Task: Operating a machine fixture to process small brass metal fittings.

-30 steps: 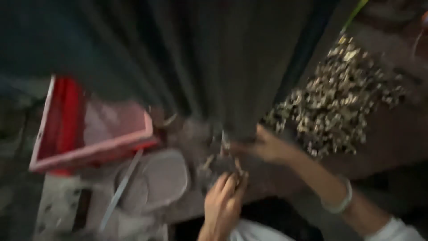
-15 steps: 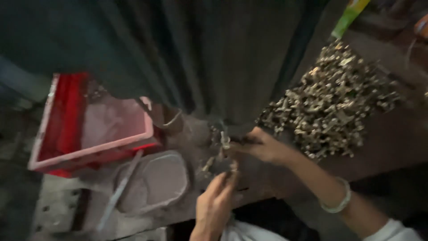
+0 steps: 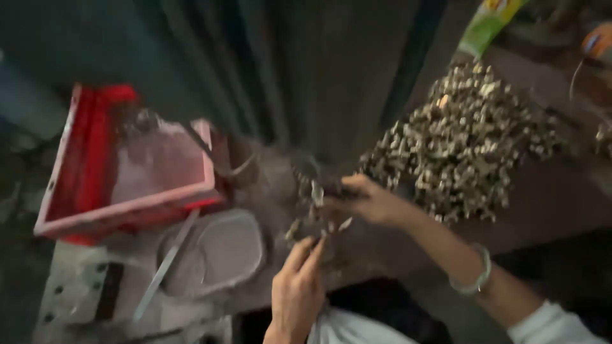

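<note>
1. Step in hand, as judged — sorting or feeding small metal pieces [image 3: 315, 213] picked from the heap. Both hands meet over a small scatter of pieces in front of a dark machine column [image 3: 331, 83].
2. Right hand [image 3: 373, 200] — fingers curled and pinched at the tips on what looks like one or two small pieces; blur too strong to tell exactly what sits in the pinch. Pale bangle [image 3: 475, 277] on that wrist.
3. Left hand [image 3: 299, 286] — fingers extended up toward the scatter, tips at or just short of the pieces; cannot tell whether closed on one.
4. Location of the pieces — just beyond the left fingertips and directly at the right fingertips, between the two hands. Big heap of similar pieces [image 3: 465, 134] behind and outward of the right hand, well within reach.
5. Orientation — pieces short and stubby; long axes lie every which way in the scatter. Axis of the pinched piece not readable.
6. Next move, as judged — calls for a firm fingertip pinch on a single piece and turning it so its axis lines up before placing.
7. Off to the far side of the left hand: red tray [image 3: 121, 220], grey oval dish [image 3: 220, 255], flat metal strip [image 3: 166, 264] leaning across it.
</note>
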